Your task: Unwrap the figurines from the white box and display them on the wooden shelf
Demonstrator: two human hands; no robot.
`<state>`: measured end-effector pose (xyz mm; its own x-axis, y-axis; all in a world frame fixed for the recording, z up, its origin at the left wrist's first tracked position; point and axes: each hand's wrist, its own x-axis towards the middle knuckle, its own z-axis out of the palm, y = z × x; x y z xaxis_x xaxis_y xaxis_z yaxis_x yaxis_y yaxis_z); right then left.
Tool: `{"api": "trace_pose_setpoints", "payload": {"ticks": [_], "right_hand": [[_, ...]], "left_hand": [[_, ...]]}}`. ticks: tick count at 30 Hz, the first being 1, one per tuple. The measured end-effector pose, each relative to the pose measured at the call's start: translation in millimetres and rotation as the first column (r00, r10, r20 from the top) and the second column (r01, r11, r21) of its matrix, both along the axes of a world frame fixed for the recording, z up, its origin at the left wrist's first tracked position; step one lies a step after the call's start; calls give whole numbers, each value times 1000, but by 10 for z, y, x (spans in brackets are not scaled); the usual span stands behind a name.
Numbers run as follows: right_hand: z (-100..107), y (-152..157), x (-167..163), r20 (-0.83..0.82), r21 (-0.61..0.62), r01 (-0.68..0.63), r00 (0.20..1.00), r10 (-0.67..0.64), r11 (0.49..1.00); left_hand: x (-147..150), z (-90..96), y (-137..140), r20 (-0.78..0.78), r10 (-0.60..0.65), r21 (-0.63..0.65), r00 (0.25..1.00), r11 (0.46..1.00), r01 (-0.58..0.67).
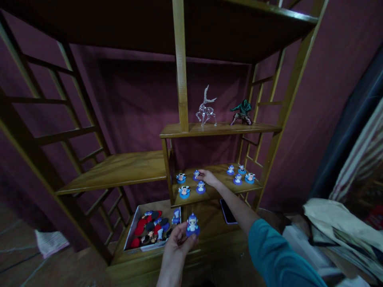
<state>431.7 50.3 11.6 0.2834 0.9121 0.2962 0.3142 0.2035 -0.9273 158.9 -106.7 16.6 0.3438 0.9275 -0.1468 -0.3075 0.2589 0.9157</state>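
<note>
My left hand point(178, 245), low in front, pinches a small purple-and-white figurine point(193, 224) on a round purple base between thumb and fingers. Reaching onto the middle shelf point(220, 175), my right hand point(208, 178) has its fingertips closed on the side of a similar purple figurine point(196, 174), whose base seems to rest on the wood. Just in front of that one stands another purple figurine point(200, 187). To its left are two figurines on blue bases, the nearer blue-based figurine point(184, 192) and the one behind it point(181, 177).
Several more figurines point(237, 179) stand at the shelf's right end. Above are a clear deer ornament point(206, 109) and a dark crouching figure point(241, 112). Lower down, an open box point(131, 233) holds jumbled figurines, and a phone point(228, 212) lies under my right arm.
</note>
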Motion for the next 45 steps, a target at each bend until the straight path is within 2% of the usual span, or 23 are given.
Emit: {"api": "trace_pose_setpoints", "payload": {"ticks": [5,9,11,14,17,23,28,34,40,45], "right_hand": [[98,-267,20,-51,51,110,993,-108,993],[116,-849,-82,-83,97,172,983,-164,980],[98,-1225,-222,-128,122,108,988,-92,987],[72,-1723,-469,-148,85,-56,987,68,995],[99,-2001,-652,-163,60,-124,978,132,990],[295,-2079,-807,-93,54,-166,981,171,985],[391,-2056,-837,-26,26,-196,980,196,980],[417,-2032,-753,38,20,-163,986,163,986],[407,-2039,-720,94,1,-130,987,130,991],[395,-2037,-699,78,3,-140,987,139,990]], "left_hand": [[-40,111,-45,40,-12,-17,999,1000,13],[-37,133,-34,61,-2,3,998,1000,2],[-1,122,-28,69,5,14,998,1000,-6],[109,79,-24,73,-18,41,997,999,15],[266,10,-21,83,-72,62,994,996,67],[494,-85,20,52,-155,141,987,979,147],[562,-25,42,45,-145,197,988,971,133],[628,106,-9,118,-130,198,984,975,105],[691,43,-13,101,-107,161,989,983,90],[720,16,-54,112,-90,158,990,985,71]]}}
